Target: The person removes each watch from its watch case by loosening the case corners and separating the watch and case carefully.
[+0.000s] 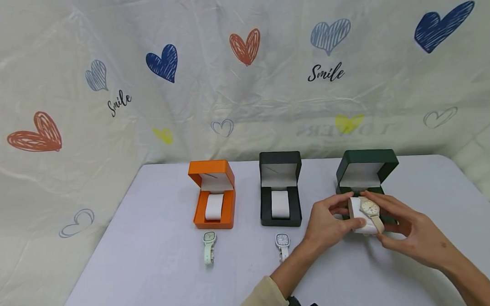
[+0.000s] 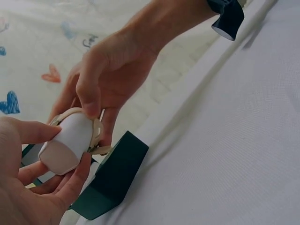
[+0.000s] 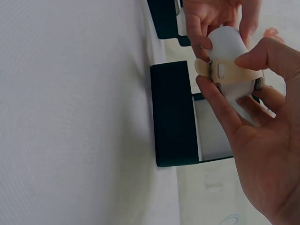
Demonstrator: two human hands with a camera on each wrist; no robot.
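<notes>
A cream-strapped wristwatch (image 1: 370,207) sits round a white watch cushion (image 1: 356,214), held up in front of the open green watch box (image 1: 367,163). My left hand (image 1: 328,220) pinches the cushion by its left end. On the other side, my right hand (image 1: 414,230) grips the watch, with fingers at the top and thumb low on the strap. The right wrist view shows the cream strap (image 3: 234,72) wrapped round the cushion, its loose tip sticking out. In the left wrist view the cushion's bare end (image 2: 61,154) faces the camera. Both hands hide much of the box's base.
An orange watch box (image 1: 194,210) and a black watch box (image 1: 265,207) stand open to the left, each with a white cushion inside. A pale green watch (image 1: 209,246) lies before the orange one; a white watch (image 1: 282,242) lies before the black one, partly behind my left forearm.
</notes>
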